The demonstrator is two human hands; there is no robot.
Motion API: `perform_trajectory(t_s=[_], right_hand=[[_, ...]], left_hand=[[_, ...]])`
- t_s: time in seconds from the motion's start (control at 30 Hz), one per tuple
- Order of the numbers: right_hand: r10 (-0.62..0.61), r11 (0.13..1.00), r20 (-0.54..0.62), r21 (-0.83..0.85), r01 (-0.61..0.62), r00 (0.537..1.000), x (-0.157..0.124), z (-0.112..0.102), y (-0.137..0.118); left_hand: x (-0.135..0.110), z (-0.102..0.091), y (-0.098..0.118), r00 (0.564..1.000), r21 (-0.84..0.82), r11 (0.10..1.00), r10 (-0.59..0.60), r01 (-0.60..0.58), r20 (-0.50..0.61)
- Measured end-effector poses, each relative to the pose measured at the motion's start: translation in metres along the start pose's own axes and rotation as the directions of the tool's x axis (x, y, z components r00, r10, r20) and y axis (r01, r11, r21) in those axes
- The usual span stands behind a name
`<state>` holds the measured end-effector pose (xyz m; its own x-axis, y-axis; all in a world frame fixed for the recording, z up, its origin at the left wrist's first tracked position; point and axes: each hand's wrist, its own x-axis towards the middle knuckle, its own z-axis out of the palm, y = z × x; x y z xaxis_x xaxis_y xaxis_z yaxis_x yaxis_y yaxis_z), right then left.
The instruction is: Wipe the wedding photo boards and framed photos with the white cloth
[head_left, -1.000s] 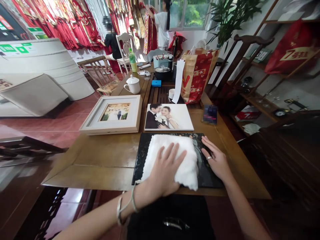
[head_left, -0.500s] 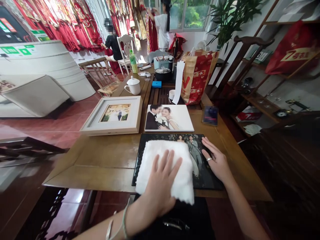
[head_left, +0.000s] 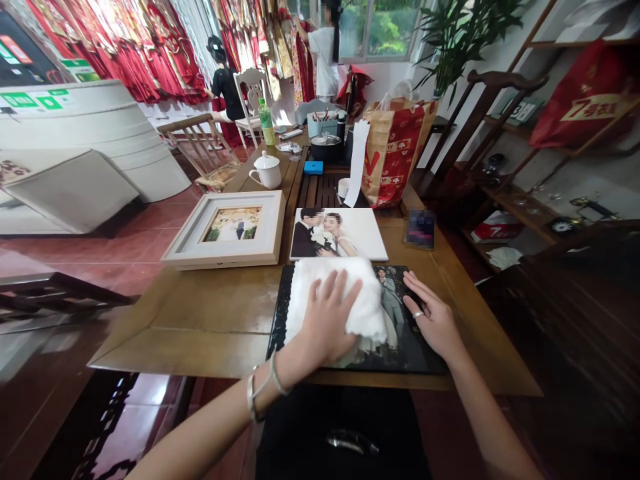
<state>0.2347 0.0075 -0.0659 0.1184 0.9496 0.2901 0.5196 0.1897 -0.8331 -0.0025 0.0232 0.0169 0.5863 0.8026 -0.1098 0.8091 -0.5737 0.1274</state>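
A dark photo panel [head_left: 420, 353] of a couple lies flat at the near edge of the wooden table [head_left: 215, 307]. My left hand [head_left: 327, 313], fingers spread, presses flat on a white cloth [head_left: 367, 300] that covers the panel's left and middle part. At the panel's right edge my right hand [head_left: 435, 320] rests with its fingers stretched along the border; a ring shows on it. Just beyond lies a pale photo panel [head_left: 370, 233] of a couple. To its left is a light wooden picture frame [head_left: 225, 230] holding a small photo.
A white lidded mug [head_left: 267, 170], a green-capped bottle [head_left: 267, 123], a blue box [head_left: 313, 168] and a red-and-brown paper bag [head_left: 395, 157] stand farther back. A small dark framed item [head_left: 420, 229] is at the right. Two people are near hanging red garments [head_left: 165, 53].
My left hand and the white cloth have slid away from me, up the panel, uncovering its lower part and covering more of its top edge. My right hand stays nearly in place.
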Motion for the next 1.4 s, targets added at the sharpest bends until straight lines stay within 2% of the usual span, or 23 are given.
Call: perform_trajectory(t_s=[0.1, 0.2, 0.3, 0.53, 0.6, 0.67, 0.7, 0.77, 0.87, 1.0, 1.07, 1.13, 1.23, 1.4], right_hand=[[0.014, 1.0, 0.004, 0.019, -0.014, 1.0, 0.0, 0.0, 0.001], [0.028, 0.999, 0.008, 0.03, -0.028, 1.0, -0.001, 0.001, 0.001], [0.032, 0.999, 0.004, 0.03, -0.032, 0.999, -0.001, 0.001, -0.001], [0.013, 1.0, -0.003, 0.003, -0.013, 1.0, -0.003, 0.001, -0.004], [0.011, 1.0, -0.006, -0.004, -0.011, 1.0, -0.003, 0.001, -0.004], [0.008, 1.0, -0.004, -0.008, -0.008, 1.0, -0.003, 0.0, -0.004], [0.007, 1.0, -0.002, -0.009, -0.007, 1.0, -0.003, 0.0, -0.004], [0.006, 1.0, -0.002, -0.009, -0.006, 1.0, -0.003, 0.0, -0.004], [0.011, 1.0, -0.004, -0.009, -0.011, 1.0, -0.003, 0.0, -0.003], [0.029, 1.0, -0.003, 0.01, -0.029, 1.0, -0.002, 0.001, -0.003], [0.033, 0.999, 0.003, 0.022, -0.033, 0.999, -0.002, 0.001, -0.004], [0.036, 0.999, 0.006, 0.026, -0.036, 0.999, -0.002, 0.001, -0.005], [0.042, 0.999, -0.004, 0.018, -0.042, 0.999, -0.003, 0.001, -0.008], [0.033, 0.999, -0.009, 0.002, -0.033, 0.999, -0.003, 0.002, -0.01]], left_hand=[[0.025, -0.006, -0.008, 0.998, 0.025, 0.999, -0.044, 0.045, -0.054], [0.026, -0.009, -0.011, 0.999, 0.033, 0.999, -0.042, 0.042, -0.027], [0.003, -0.004, -0.007, 0.999, 0.027, 0.999, -0.038, 0.038, 0.014], [-0.086, 0.023, 0.013, 0.99, -0.024, 0.997, 0.073, -0.071, 0.122], [-0.099, 0.023, 0.016, 0.975, -0.019, 0.994, 0.111, -0.109, 0.195], [-0.102, 0.018, 0.016, 0.957, -0.007, 0.992, 0.123, -0.126, 0.262], [-0.099, 0.015, 0.014, 0.953, -0.002, 0.992, 0.122, -0.126, 0.276], [-0.086, 0.009, 0.008, 0.964, -0.007, 0.992, 0.124, -0.125, 0.237], [-0.05, 0.002, -0.006, 0.989, -0.017, 0.994, 0.112, -0.111, 0.101], [0.003, 0.001, -0.026, 0.998, 0.02, 1.0, 0.007, -0.006, -0.067], [0.017, 0.001, -0.03, 0.992, 0.032, 0.999, -0.024, 0.028, -0.126], [0.018, 0.0, -0.031, 0.991, 0.035, 0.998, -0.039, 0.044, -0.124], [-0.004, -0.003, -0.025, 0.996, 0.032, 0.997, -0.075, 0.076, -0.037], [-0.068, -0.005, -0.009, 0.972, 0.041, 0.992, -0.124, 0.118, 0.199]])
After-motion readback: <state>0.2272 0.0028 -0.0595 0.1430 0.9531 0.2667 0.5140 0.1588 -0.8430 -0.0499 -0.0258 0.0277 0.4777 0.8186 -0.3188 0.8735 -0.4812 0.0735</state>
